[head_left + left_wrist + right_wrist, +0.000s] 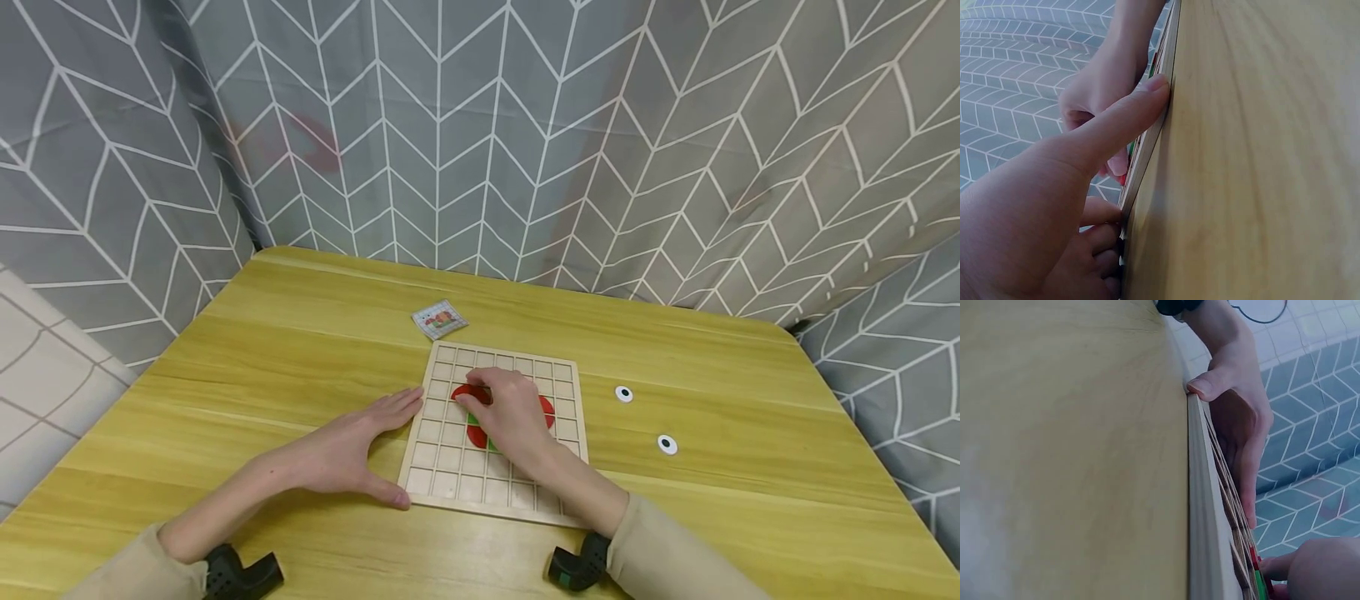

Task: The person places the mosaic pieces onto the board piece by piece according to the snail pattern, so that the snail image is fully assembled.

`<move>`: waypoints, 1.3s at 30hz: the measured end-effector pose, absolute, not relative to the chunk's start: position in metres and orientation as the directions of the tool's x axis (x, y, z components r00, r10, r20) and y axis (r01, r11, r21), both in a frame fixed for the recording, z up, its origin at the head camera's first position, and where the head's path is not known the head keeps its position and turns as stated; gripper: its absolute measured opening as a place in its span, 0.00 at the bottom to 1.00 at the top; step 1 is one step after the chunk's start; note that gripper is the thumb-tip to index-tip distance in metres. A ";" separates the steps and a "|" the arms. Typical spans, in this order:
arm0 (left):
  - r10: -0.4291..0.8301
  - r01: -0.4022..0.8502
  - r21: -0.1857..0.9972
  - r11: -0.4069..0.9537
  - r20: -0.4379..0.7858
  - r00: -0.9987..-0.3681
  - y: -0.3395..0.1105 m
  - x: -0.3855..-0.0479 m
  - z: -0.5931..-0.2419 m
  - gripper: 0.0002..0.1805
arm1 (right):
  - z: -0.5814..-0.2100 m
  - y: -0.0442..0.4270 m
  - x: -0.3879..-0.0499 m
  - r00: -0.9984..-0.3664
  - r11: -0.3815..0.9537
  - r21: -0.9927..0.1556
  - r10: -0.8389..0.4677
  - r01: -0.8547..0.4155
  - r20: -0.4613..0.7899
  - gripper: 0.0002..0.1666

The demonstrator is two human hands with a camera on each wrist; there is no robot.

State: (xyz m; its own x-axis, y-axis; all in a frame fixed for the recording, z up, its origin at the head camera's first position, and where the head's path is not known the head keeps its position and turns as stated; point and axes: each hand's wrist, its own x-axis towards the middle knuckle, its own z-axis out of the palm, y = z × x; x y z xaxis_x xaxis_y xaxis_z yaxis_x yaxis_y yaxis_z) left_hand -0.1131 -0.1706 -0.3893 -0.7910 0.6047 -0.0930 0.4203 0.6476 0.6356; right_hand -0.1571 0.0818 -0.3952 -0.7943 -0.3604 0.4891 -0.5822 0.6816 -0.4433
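A square wooden grid board (453, 483) lies on the table, its shallow cells divided by thin ridges. Red pieces (550, 410) and green pieces (473, 420) sit in its middle cells, partly covered by my right hand (513, 412). That hand's thumb and fingertips pinch a red piece (467, 391) on the upper left part of the grid. Along the board's left side my left hand (352, 450) is spread, thumb at the near left corner and straight fingers against the edge. The left wrist view shows this thumb (1129, 112) touching the board's rim.
Behind the board lies a small picture card (439, 319) with a red and green figure on a grid. Two white discs with dark centres, like eyes (624, 393), lie to the right on the wooden table (300, 333). A patterned grey curtain (480, 150) hangs behind.
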 end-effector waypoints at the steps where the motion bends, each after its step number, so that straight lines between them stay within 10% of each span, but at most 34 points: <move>1: 0.604 0.420 0.636 0.648 -0.093 -0.792 -0.171 -0.113 -0.389 0.67 | -0.396 0.081 -0.158 -0.794 0.683 -0.443 -0.358 -0.581 0.491 0.14; 26: 0.602 0.415 0.636 0.650 -0.098 -0.792 -0.170 -0.111 -0.389 0.66 | -0.398 0.082 -0.154 -0.824 0.689 -0.480 -0.326 -0.543 0.464 0.13; 39: 0.600 0.413 0.642 0.645 -0.092 -0.794 -0.169 -0.112 -0.387 0.67 | -0.386 0.170 -0.145 -0.841 0.706 -0.524 -0.190 -0.476 0.507 0.15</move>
